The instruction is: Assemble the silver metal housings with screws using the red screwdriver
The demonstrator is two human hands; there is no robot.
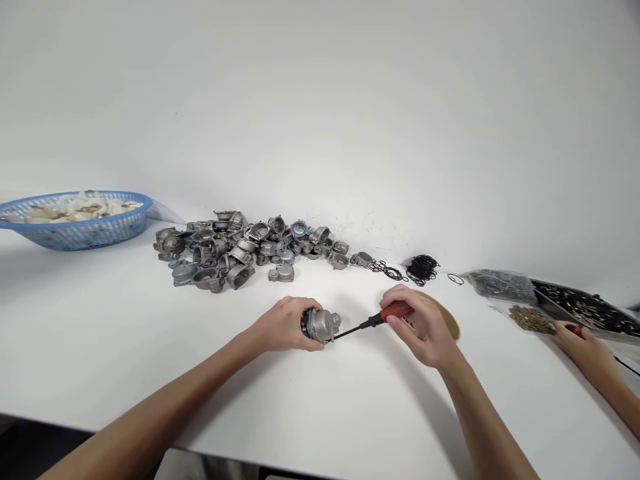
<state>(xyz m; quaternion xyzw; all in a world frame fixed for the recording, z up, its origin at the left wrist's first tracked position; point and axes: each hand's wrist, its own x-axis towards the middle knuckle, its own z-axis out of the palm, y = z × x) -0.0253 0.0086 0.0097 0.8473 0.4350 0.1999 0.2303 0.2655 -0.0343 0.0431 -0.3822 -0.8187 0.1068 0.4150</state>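
Observation:
My left hand [285,325] grips a small grey cast-metal part [323,324] just above the white table [100,347]. My right hand [419,323] holds a screwdriver with a red handle [395,311]. Its black shaft [350,331] points left, and the tip touches the metal part's right side. A round tan disc [450,320] lies on the table behind my right hand, partly hidden by it.
A heap of grey metal castings [235,250] lies farther back, with black rubber rings [423,269] to its right. A blue basket [75,223] stands far left. At the right edge, another person's hand [583,340] rests by bags and a tray of small parts [585,310].

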